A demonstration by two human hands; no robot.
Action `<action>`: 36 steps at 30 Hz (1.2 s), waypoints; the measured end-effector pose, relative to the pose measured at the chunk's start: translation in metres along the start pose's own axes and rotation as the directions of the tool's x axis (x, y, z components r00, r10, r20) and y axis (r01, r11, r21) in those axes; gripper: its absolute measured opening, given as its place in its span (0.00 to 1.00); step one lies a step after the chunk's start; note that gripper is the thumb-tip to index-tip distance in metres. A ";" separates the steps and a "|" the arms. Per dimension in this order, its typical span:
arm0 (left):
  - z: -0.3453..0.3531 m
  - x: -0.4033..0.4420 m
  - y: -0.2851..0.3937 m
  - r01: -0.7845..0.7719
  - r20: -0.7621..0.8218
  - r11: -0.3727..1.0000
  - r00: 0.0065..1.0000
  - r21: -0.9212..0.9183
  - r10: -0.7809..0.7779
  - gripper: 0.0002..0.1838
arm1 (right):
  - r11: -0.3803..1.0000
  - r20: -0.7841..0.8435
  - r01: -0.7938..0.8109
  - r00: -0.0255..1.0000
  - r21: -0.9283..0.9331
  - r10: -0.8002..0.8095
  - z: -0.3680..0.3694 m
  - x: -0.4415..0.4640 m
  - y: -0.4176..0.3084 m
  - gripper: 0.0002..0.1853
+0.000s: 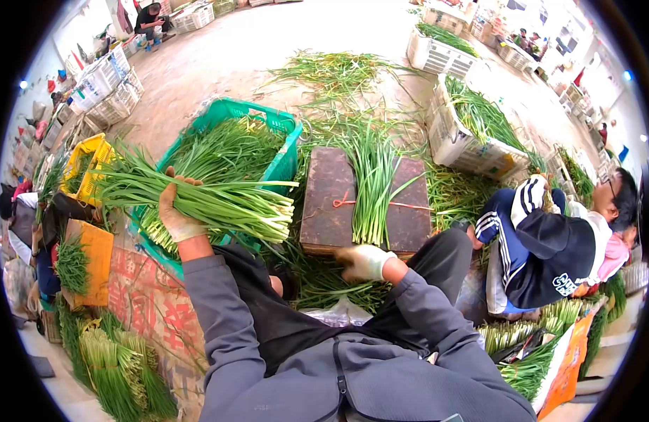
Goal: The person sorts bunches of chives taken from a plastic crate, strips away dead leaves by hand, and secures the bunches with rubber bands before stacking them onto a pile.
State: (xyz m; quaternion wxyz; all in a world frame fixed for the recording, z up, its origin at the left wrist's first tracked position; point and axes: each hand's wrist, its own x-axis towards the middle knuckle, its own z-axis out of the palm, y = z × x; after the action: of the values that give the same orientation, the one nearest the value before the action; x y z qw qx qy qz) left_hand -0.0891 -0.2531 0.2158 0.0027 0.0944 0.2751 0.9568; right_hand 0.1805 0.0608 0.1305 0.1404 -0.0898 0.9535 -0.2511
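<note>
My left hand [178,213], in a stained glove, is closed around a thick bunch of chives [233,207], held level with its pale stem ends to the right. The bunch is above a green crate [285,158] of loose chives. A smaller pile of chives [371,186] lies on a dark brown board [326,179], stem ends toward me. A red tie [344,200] runs across the board beneath that pile. My right hand [366,263], in a white glove, is at the board's near edge just below the stem ends; its fingers are smeared by motion.
A white crate of chives [472,133] stands at the far right. Close on my right a person in a dark top [556,239] sits bent forward. Tied bundles [117,359] lie at lower left, and loose leaves [338,74] cover the floor beyond the board.
</note>
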 end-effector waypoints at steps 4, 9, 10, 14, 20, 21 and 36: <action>-0.001 0.000 -0.007 0.042 -0.025 0.999 0.999 -0.009 -0.042 0.24 | 0.588 -0.195 0.007 0.947 0.809 0.256 -0.054 0.021 -0.059 0.11; 0.026 -0.008 -0.019 0.176 -0.385 0.980 0.914 0.095 -0.126 0.14 | 0.833 -0.581 0.318 0.814 0.452 0.005 -0.058 0.039 -0.096 0.09; 0.029 -0.008 -0.022 0.169 -0.387 0.981 0.914 0.094 -0.121 0.14 | 0.851 -0.540 0.260 0.841 0.457 0.033 -0.052 0.041 -0.101 0.09; 0.031 -0.013 -0.031 0.249 -0.461 0.962 0.871 0.115 -0.170 0.13 | 0.949 -0.722 0.285 0.684 0.134 -0.103 -0.041 0.056 -0.115 0.11; 0.023 -0.012 -0.061 0.283 -0.502 0.953 0.844 0.111 -0.192 0.13 | 0.967 -0.714 0.188 0.653 -0.173 -0.254 -0.055 0.111 -0.132 0.11; 0.027 -0.013 -0.063 0.305 -0.515 0.949 0.827 0.077 -0.224 0.12 | 0.960 -0.687 0.149 0.672 -0.238 -0.275 -0.055 0.123 -0.129 0.11; 0.023 -0.007 -0.061 0.314 -0.563 0.948 0.793 0.048 -0.234 0.18 | 0.984 -0.659 0.136 0.730 -0.119 -0.181 -0.054 0.130 -0.120 0.11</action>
State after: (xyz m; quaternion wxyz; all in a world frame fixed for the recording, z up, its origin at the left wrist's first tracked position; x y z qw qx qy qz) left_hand -0.0806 -0.1900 0.2017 0.0556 -0.2253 0.3408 0.9110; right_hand 0.0529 -0.0488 0.2068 -0.2342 -0.0795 0.9367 -0.2478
